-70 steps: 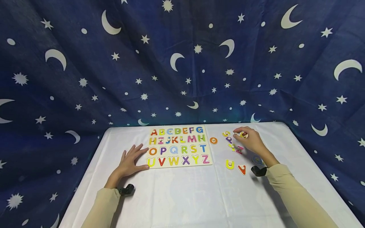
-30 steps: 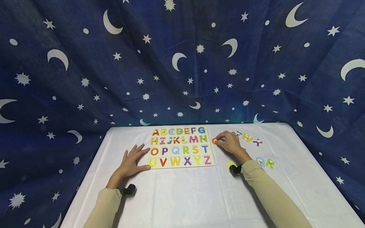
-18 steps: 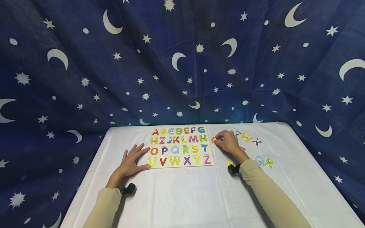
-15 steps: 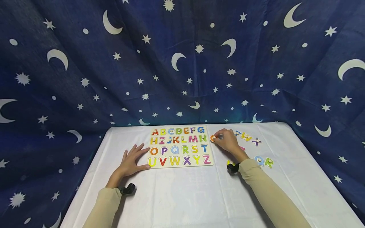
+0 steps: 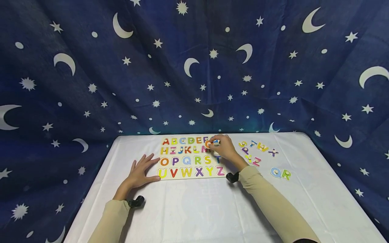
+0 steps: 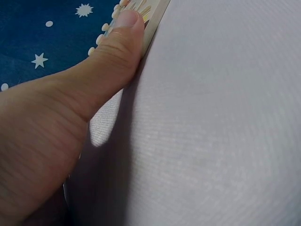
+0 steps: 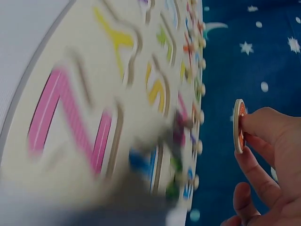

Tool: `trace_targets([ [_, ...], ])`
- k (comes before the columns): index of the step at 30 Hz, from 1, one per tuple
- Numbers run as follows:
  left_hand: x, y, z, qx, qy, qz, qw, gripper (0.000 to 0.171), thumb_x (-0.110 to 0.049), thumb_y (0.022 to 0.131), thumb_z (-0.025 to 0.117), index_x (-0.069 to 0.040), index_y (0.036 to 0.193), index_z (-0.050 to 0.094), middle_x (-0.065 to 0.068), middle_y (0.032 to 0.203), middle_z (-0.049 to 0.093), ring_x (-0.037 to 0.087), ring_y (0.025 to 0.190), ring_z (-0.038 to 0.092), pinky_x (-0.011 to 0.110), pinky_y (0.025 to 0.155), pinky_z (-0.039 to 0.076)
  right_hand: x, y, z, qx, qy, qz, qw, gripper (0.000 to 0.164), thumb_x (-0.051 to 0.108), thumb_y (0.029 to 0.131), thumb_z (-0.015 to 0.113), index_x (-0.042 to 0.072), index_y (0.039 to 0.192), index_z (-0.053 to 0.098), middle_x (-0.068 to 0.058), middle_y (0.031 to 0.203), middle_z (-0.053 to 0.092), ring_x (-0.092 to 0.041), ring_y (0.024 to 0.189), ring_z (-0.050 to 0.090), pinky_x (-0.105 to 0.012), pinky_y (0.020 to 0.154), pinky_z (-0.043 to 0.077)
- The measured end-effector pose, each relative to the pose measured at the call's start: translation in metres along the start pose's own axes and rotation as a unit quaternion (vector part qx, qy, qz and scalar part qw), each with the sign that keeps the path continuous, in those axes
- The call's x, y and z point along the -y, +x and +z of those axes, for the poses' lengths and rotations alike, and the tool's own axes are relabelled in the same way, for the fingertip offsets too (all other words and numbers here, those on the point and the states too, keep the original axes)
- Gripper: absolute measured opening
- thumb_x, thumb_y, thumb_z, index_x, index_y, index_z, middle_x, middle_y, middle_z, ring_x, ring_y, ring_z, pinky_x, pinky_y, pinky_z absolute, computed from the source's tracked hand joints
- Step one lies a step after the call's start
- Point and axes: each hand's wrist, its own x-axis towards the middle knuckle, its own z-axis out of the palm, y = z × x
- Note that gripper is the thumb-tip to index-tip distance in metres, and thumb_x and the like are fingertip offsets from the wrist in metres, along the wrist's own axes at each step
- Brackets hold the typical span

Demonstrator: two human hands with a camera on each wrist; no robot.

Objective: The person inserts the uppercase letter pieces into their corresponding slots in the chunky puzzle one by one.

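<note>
Letter O is orange; its edge cream

The left sleeve is long, plain beige fabric, running to the wrist. The right sleeve is of matching beige fabric, creased near the cuff. A small, black, rounded left wrist camera and a similar black right wrist camera are worn; their fastening is not discernible. Both hands are bare. The left thumbnail is short. A black curved edge borders the right sleeve low in the head view, nature undetermined.
</note>
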Motion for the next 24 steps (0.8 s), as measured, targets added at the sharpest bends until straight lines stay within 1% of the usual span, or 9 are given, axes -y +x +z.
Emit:
trace_targets([
  [3, 0.000, 0.000, 0.000, 0.000, -0.003, -0.001, 1.0000, 0.090, -0.052, 0.076, 0.088, -0.019, 0.151, 0.053, 0.017, 0.166, 0.031, 0.046, 0.155, 0.011, 0.072, 0.119, -0.006, 0.012, 0.003, 0.014, 0.007, 0.015, -0.006, 1.000, 0.013, 0.016, 0.089, 0.079, 0.008, 0.100, 0.080, -0.008, 0.114, 0.073, -0.035, 0.105, 0.058, -0.042, 0.086, 0.047],
  [8, 0.001, -0.001, 0.000, 0.000, -0.005, 0.001, 1.0000, 0.089, -0.053, 0.076, 0.087, -0.019, 0.151, 0.053, 0.017, 0.166, 0.031, 0.047, 0.155, 0.012, 0.072, 0.119, -0.006, 0.031, 0.008, 0.039, 0.017, 0.044, -0.013, 0.999, 0.010, 0.014, 0.089, 0.080, 0.010, 0.098, 0.080, -0.005, 0.109, 0.073, -0.033, 0.105, 0.059, -0.037, 0.084, 0.046],
  [11, 0.002, -0.002, 0.000, 0.000, -0.005, 0.002, 1.0000, 0.089, -0.053, 0.076, 0.087, -0.019, 0.151, 0.053, 0.017, 0.166, 0.031, 0.047, 0.154, 0.012, 0.072, 0.119, -0.006, 0.043, 0.011, 0.056, 0.021, 0.060, -0.023, 0.998, 0.008, 0.014, 0.089, 0.081, 0.010, 0.096, 0.080, -0.005, 0.105, 0.074, -0.032, 0.104, 0.061, -0.039, 0.085, 0.048],
  [13, 0.002, -0.002, 0.000, 0.000, -0.003, 0.002, 1.0000, 0.090, -0.054, 0.076, 0.087, -0.019, 0.151, 0.053, 0.017, 0.166, 0.031, 0.047, 0.154, 0.012, 0.072, 0.119, -0.006, 0.051, 0.012, 0.067, 0.025, 0.063, -0.027, 0.997, 0.007, 0.015, 0.089, 0.080, 0.011, 0.095, 0.080, -0.002, 0.101, 0.074, -0.029, 0.105, 0.061, -0.041, 0.090, 0.048],
  [17, 0.001, -0.002, 0.000, 0.000, -0.006, 0.002, 1.0000, 0.089, -0.053, 0.076, 0.087, -0.019, 0.151, 0.053, 0.018, 0.166, 0.031, 0.047, 0.154, 0.012, 0.073, 0.118, -0.006, 0.064, 0.013, 0.087, 0.038, 0.068, -0.042, 0.996, 0.006, 0.013, 0.088, 0.080, 0.011, 0.093, 0.080, -0.001, 0.097, 0.073, -0.026, 0.094, 0.062, -0.039, 0.093, 0.045],
  [20, 0.000, -0.002, -0.001, -0.002, -0.006, 0.006, 1.0000, 0.088, -0.052, 0.077, 0.087, -0.018, 0.151, 0.053, 0.018, 0.165, 0.032, 0.048, 0.154, 0.013, 0.073, 0.118, -0.005, 0.072, 0.013, 0.102, 0.044, 0.067, -0.052, 0.995, 0.005, 0.012, 0.087, 0.081, 0.010, 0.092, 0.080, -0.003, 0.095, 0.073, -0.025, 0.086, 0.062, -0.038, 0.092, 0.045],
  [21, 0.000, -0.002, -0.001, -0.002, -0.005, 0.007, 1.0000, 0.088, -0.052, 0.077, 0.087, -0.018, 0.151, 0.053, 0.018, 0.165, 0.032, 0.048, 0.154, 0.013, 0.073, 0.118, -0.005, 0.074, 0.013, 0.106, 0.044, 0.061, -0.058, 0.995, 0.005, 0.012, 0.086, 0.081, 0.010, 0.091, 0.081, -0.003, 0.095, 0.073, -0.024, 0.087, 0.064, -0.038, 0.094, 0.046],
  [22, 0.000, -0.002, -0.001, -0.003, -0.004, 0.008, 1.0000, 0.088, -0.052, 0.077, 0.087, -0.018, 0.151, 0.054, 0.018, 0.165, 0.032, 0.048, 0.154, 0.013, 0.074, 0.118, -0.005, 0.077, 0.012, 0.111, 0.045, 0.055, -0.062, 0.996, 0.005, 0.012, 0.086, 0.082, 0.010, 0.090, 0.081, -0.003, 0.095, 0.074, -0.025, 0.092, 0.066, -0.038, 0.099, 0.044],
  [24, 0.000, -0.001, -0.002, -0.002, -0.002, 0.011, 0.9999, 0.087, -0.053, 0.077, 0.086, -0.019, 0.151, 0.054, 0.018, 0.165, 0.032, 0.049, 0.154, 0.014, 0.074, 0.117, -0.004, 0.082, 0.011, 0.118, 0.050, 0.046, -0.061, 0.996, 0.005, 0.013, 0.086, 0.082, 0.010, 0.090, 0.081, -0.002, 0.097, 0.074, -0.024, 0.100, 0.066, -0.041, 0.105, 0.043],
])
